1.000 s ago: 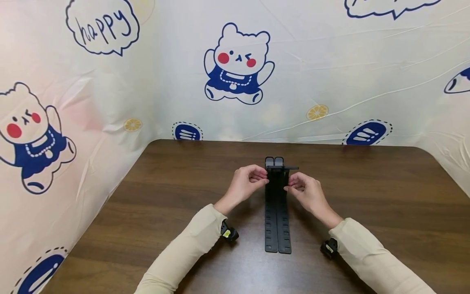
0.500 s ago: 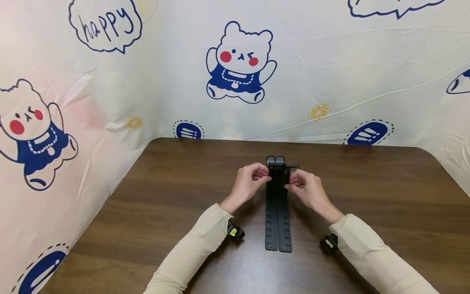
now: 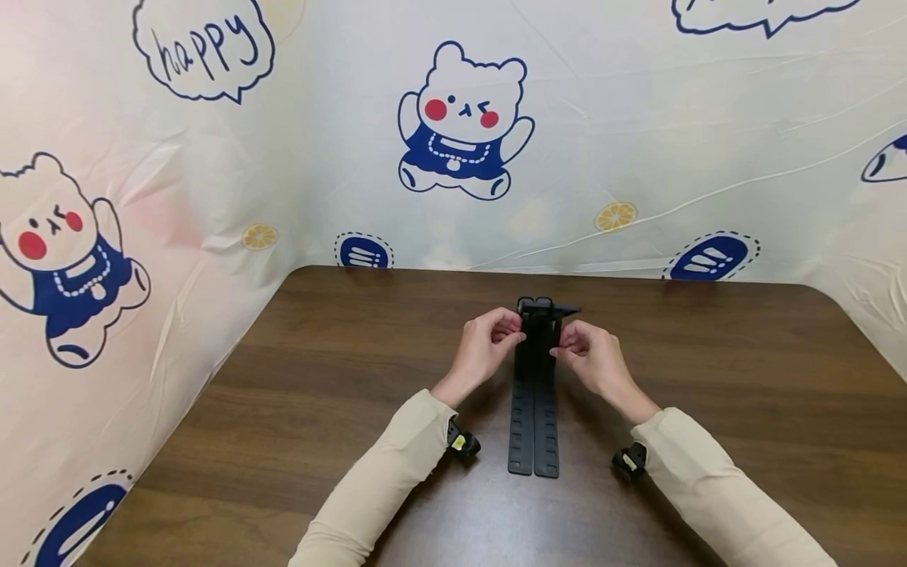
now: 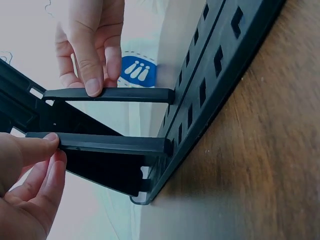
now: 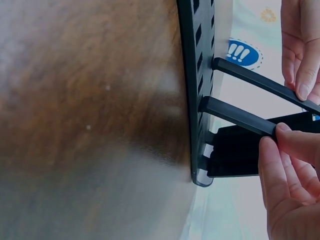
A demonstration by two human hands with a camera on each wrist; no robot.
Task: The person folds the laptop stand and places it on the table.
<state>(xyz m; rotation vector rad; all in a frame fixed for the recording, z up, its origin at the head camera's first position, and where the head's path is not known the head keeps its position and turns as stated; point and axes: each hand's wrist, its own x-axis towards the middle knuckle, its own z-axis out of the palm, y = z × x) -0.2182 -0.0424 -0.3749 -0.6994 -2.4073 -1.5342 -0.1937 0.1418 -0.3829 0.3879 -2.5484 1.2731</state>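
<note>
A black folding stand (image 3: 533,425) stands on the table, its long slotted base of two strips lying lengthwise towards the person. Above the base's far part rises a tilted black panel (image 5: 232,155). Two narrow support legs run between panel and base. My left hand (image 3: 485,350) pinches the left leg (image 4: 107,143) near its upper end, between thumb and fingers. On the other side my right hand (image 3: 595,358) pinches the right leg (image 5: 240,115) the same way. The legs' lower ends meet the slotted base (image 4: 200,95); whether they sit in the slots I cannot tell.
The brown wooden table (image 3: 319,378) reaches back to a pale printed cloth backdrop (image 3: 340,157) with cartoon bears, which also hangs at both sides. Black cameras sit at the left wrist (image 3: 462,443) and right wrist (image 3: 629,463).
Both hands and the stand's upper part have shifted slightly away from the person. The base's near end has slid a little farther back. The grip on both legs stays the same.
</note>
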